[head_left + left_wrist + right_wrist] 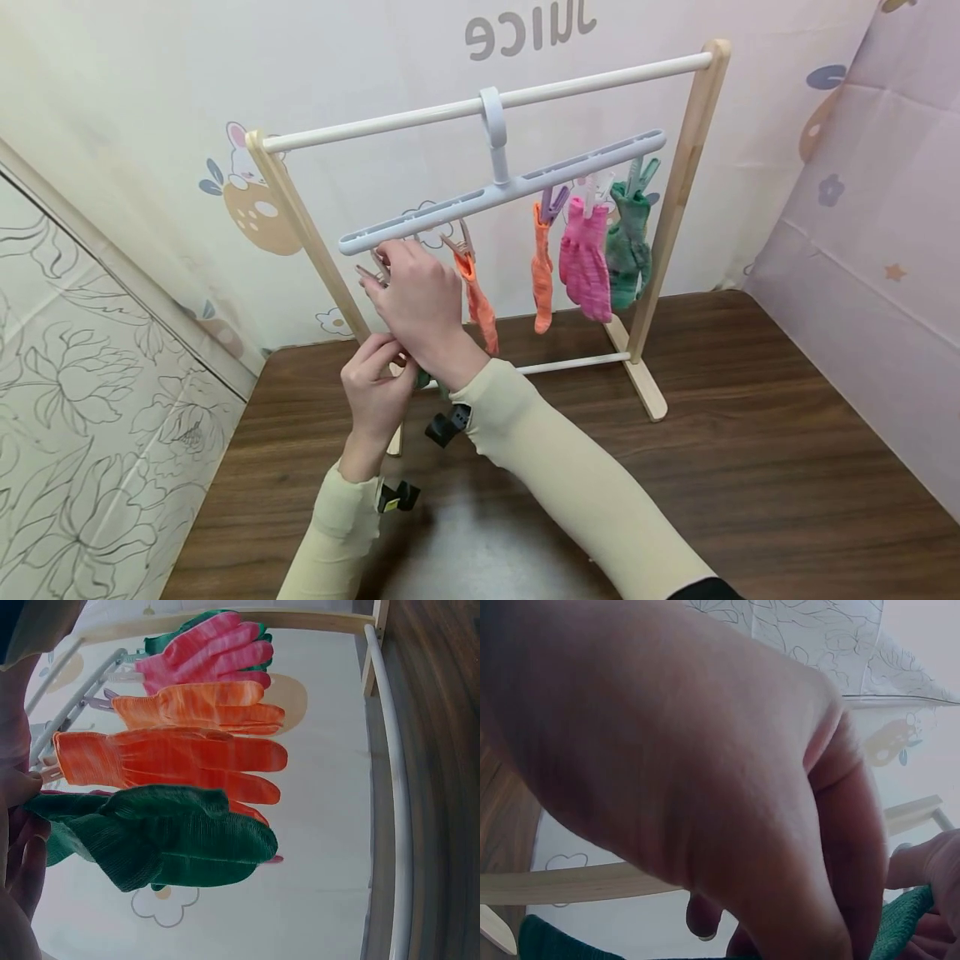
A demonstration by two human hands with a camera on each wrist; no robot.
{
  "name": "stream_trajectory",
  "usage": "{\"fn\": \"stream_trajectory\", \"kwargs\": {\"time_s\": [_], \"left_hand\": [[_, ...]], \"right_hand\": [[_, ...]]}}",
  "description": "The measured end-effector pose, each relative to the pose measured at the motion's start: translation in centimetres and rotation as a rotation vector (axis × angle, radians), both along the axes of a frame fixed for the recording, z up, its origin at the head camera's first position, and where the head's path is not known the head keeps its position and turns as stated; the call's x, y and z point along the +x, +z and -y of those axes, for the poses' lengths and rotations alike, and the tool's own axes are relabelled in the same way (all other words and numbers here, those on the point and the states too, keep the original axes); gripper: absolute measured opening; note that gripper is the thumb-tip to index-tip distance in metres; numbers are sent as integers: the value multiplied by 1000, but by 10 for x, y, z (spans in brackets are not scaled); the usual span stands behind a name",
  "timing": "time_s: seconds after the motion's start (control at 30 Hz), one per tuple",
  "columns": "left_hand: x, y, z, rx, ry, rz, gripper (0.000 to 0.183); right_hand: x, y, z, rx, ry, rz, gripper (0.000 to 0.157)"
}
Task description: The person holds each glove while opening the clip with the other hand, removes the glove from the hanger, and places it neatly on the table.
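Observation:
At the hanger's left end, my right hand [416, 287] pinches a clothes peg [372, 271], its fingers covering much of it. My left hand [375, 383] is just below, thumb and fingers gripping the cuff of a green knitted glove [172, 836]. In the head view that glove is mostly hidden behind my right wrist. An orange glove [477, 304] hangs from a peg beside my right hand. Farther right hang another orange glove [542, 271], a pink glove [585, 262] and a mottled green glove [628, 246].
The pale blue hanger [442, 212] hooks over the white rail [600, 82] of a wooden-ended rack and slopes down to the left. The rack's right post [686, 183] stands on the brown table [772, 400]. A patterned curtain [360, 50] hangs behind.

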State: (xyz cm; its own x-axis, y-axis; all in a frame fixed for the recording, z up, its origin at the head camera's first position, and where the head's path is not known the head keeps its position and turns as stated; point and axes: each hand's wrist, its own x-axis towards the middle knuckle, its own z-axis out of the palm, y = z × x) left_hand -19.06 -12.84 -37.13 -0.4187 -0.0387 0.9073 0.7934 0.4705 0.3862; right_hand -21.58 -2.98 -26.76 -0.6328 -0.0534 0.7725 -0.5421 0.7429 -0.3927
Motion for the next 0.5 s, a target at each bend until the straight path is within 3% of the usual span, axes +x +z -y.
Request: {"fn": "stream_trajectory", "kwargs": {"time_s": [0.2, 0.37, 0.5], "left_hand": [[0, 0, -2, -11, 2, 13, 12], [0, -2, 3, 4, -13, 42, 3], [-2, -4, 6, 45, -36, 48, 8]], "right_hand": [[-2, -3, -1, -17, 9, -1, 21], [-2, -4, -5, -73, 60, -35, 18], [0, 0, -10, -131, 112, -21, 16]]}}
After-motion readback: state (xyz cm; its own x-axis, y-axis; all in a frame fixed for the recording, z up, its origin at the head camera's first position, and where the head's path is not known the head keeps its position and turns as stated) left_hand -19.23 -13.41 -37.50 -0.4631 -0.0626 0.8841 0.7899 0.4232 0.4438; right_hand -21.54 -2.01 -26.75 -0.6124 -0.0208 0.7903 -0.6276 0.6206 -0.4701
